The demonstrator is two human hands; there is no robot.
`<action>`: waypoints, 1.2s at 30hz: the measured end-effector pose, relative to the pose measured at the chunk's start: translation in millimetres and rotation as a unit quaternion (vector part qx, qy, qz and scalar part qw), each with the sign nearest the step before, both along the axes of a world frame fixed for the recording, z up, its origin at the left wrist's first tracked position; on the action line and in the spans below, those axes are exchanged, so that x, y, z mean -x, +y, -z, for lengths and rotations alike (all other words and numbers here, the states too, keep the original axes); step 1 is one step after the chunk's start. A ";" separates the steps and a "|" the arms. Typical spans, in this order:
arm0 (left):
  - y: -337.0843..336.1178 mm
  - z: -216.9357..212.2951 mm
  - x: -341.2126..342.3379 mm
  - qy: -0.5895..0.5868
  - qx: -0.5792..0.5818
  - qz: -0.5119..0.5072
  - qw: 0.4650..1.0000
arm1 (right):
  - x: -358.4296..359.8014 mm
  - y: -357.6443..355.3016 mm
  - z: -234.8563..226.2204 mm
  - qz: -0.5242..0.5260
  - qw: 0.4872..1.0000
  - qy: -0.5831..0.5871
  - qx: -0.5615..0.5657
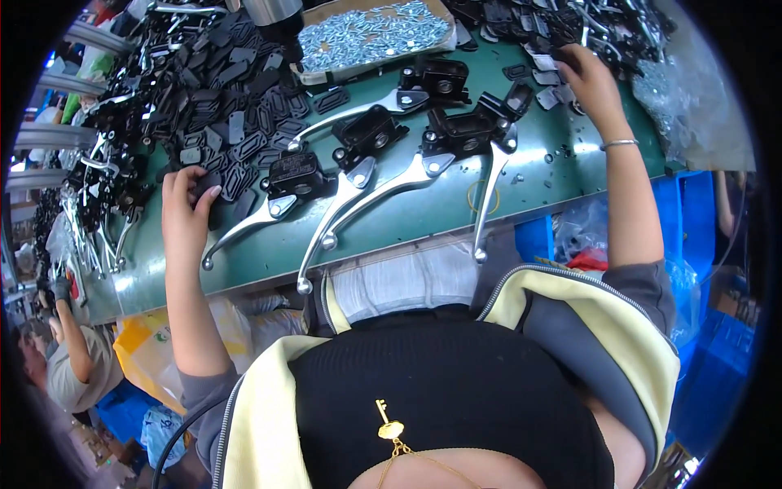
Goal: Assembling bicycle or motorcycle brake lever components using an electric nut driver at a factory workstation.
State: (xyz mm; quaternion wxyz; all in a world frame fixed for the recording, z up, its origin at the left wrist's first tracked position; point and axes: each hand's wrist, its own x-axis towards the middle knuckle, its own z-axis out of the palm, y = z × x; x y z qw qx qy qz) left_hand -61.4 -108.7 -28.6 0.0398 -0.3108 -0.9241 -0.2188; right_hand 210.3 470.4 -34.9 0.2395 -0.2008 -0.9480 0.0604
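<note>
Left hand (184,204) pinches a flat black plate (208,184); right hand (595,86) curls near thin silvery plates (547,78), grip unclear.

We see the table (261,259) in green, glossed with whitish glare. The levers (488,196) are bright silver, the bodies (297,175) at their ends black. Of the plates (244,151), we find most black, a few greyer. We mark the screws (375,31) as pale bluish silver, their box (342,73) as brown. The jacket (269,399) shows dark grey and pale yellow; the top (489,399), finely ribbed black; the pendant (391,430), gold; the bracelet (621,144), silver; the bins (684,204), vivid blue; the bag (142,359), yellow and white.
</note>
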 end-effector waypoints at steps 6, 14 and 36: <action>-0.4 4.6 15.1 0.227 0.140 0.079 0.961 | 26.9 -108.6 -67.2 -0.158 0.945 0.068 0.278; 56.1 -45.9 -44.9 -0.286 -0.331 0.045 0.898 | 62.9 -247.7 -86.0 -0.302 0.795 -0.009 0.526; 98.3 -51.2 -106.5 -0.495 -0.415 0.158 0.747 | 71.3 -270.5 -65.2 -0.234 0.703 -0.004 0.671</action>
